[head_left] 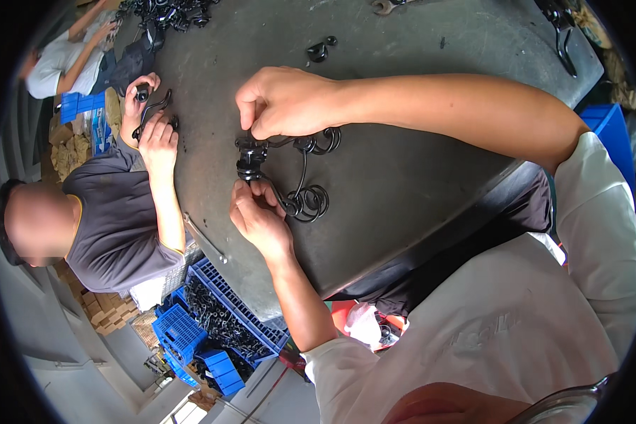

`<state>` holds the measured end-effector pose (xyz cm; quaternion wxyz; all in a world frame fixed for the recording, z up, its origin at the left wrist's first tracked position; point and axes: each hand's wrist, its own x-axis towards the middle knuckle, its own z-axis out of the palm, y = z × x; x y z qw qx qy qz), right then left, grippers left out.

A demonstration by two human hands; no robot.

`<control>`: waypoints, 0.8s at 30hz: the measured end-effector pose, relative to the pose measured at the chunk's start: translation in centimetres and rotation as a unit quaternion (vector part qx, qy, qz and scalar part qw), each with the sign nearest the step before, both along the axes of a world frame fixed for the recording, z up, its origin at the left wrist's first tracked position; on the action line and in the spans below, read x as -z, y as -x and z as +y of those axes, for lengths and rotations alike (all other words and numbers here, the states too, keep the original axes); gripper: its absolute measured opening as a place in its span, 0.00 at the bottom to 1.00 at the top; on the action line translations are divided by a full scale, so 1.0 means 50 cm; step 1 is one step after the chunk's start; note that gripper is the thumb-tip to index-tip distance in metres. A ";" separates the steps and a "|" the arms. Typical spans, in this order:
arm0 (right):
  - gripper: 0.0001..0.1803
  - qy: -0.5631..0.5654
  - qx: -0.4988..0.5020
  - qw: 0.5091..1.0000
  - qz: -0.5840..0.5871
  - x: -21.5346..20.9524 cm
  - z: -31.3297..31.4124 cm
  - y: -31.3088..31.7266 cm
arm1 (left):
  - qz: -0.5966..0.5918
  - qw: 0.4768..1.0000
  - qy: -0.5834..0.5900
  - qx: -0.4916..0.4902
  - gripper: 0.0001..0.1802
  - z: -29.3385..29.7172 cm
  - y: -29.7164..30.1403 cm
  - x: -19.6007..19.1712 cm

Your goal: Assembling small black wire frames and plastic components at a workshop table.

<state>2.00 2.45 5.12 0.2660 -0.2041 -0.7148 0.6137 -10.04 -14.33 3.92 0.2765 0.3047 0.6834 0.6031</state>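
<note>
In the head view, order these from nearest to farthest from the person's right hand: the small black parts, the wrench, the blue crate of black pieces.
1. Small black parts, just above the right hand.
2. Wrench, top edge.
3. Blue crate, below the table, lower left.

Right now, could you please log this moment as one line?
left hand: pinching black fitting | right hand: gripping scrolled wire hook | on dark table

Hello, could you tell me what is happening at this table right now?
A person in a white shirt works at a dark metal table. Their left hand and right hand both pinch a black scrolled wire piece at its small black fitting. Across the table a co-worker's hands handle a similar black piece. Blue crates of black parts sit on the floor below.
</note>
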 end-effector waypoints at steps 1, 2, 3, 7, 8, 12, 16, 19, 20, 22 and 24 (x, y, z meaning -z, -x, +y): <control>0.10 0.024 -0.011 1.000 0.000 -0.002 -0.001 -0.002 | 0.001 1.000 0.000 -0.002 0.18 -0.005 0.007 -0.005; 0.10 0.025 -0.013 1.000 0.001 -0.002 -0.004 -0.001 | -0.053 0.998 0.007 0.032 0.16 -0.013 0.014 -0.012; 0.10 0.029 -0.012 1.000 0.002 -0.003 -0.006 0.000 | -0.108 0.992 0.013 0.065 0.14 -0.019 0.020 -0.018; 0.10 0.002 -0.004 1.000 0.003 0.002 -0.004 0.002 | -0.159 0.985 -0.022 0.071 0.13 -0.021 0.030 -0.008; 0.10 0.002 -0.004 1.000 0.003 0.001 -0.003 0.001 | -0.140 0.989 -0.021 0.051 0.14 -0.018 0.026 -0.009; 0.11 -0.004 -0.016 1.000 -0.012 -0.011 -0.004 -0.006 | -0.110 0.993 -0.010 0.043 0.16 -0.022 0.028 -0.006; 0.11 -0.073 -0.009 0.997 -0.006 -0.012 0.000 -0.007 | -0.108 0.993 0.004 0.041 0.17 -0.017 0.021 -0.009; 0.10 0.040 -0.037 0.998 -0.040 -0.015 0.010 0.002 | -0.102 0.994 -0.002 0.038 0.17 -0.019 0.025 -0.005; 0.10 0.040 -0.037 0.998 -0.039 -0.017 0.007 0.002 | -0.102 0.994 -0.002 0.037 0.17 -0.020 0.025 -0.004; 0.08 0.062 -0.014 0.997 -0.054 -0.019 0.001 0.001 | -0.087 0.996 -0.002 0.032 0.16 -0.020 0.021 -0.002; 0.08 0.023 0.002 0.998 -0.066 -0.024 0.000 0.010 | -0.095 0.995 -0.002 0.042 0.15 -0.018 0.020 -0.006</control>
